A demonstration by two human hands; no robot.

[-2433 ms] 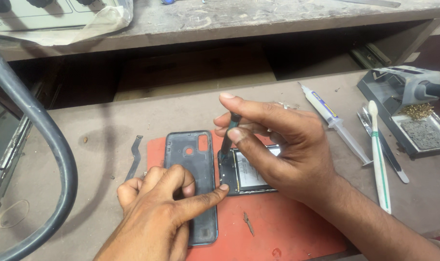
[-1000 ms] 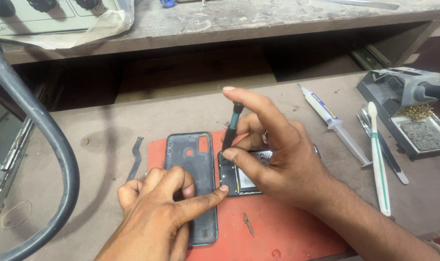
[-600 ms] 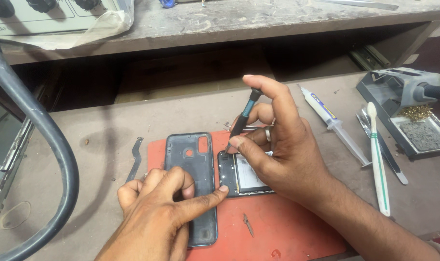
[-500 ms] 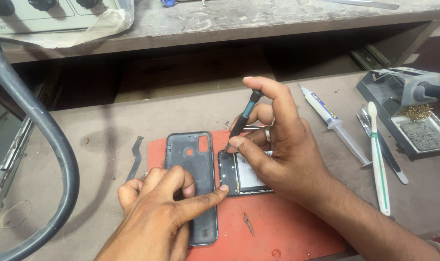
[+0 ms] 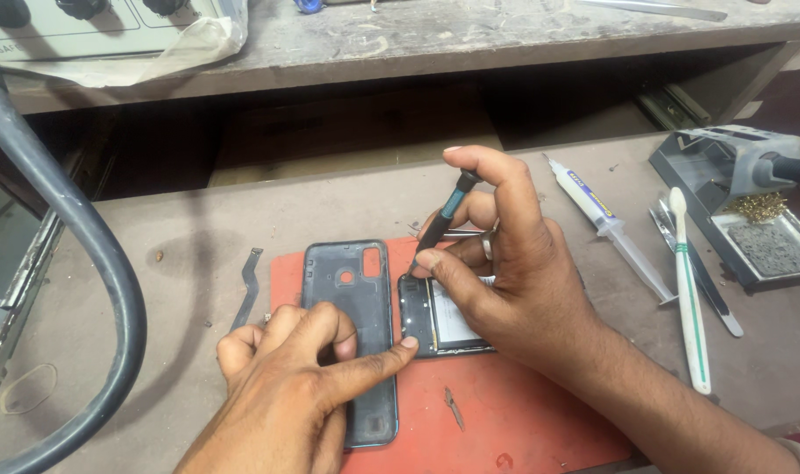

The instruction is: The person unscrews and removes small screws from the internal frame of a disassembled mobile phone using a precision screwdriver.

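We see the right hand (image 5: 523,290) closed around a small screwdriver (image 5: 442,219) with a dark shaft and a teal band, pinched between thumb and fingers while the index finger caps its top. The screwdriver stands tilted, its tip coming down at the upper left corner of the opened phone (image 5: 435,316), which lies directly under this hand on the red mat (image 5: 540,412). Most of the phone is covered by the palm; we can make out only its dark frame and a pale patch inside.

Our left hand (image 5: 295,386) lies flat and loosely spread, gripping nothing. Its fingers rest on the lower half of the dark back cover (image 5: 352,325), which lies inside-up just left of the phone, and its thumb reaches across to touch the phone's left edge.

A thin metal strip (image 5: 247,285) lies on the bench (image 5: 242,211) to the left of the mat, apart from the cover. A small dark part (image 5: 453,407) sits on the mat below the phone. To the right, well clear of the hands, lie a syringe (image 5: 606,224), a white toothbrush (image 5: 688,290) and a soldering-iron stand (image 5: 742,193). A thick grey hose (image 5: 75,228) curves down the left side
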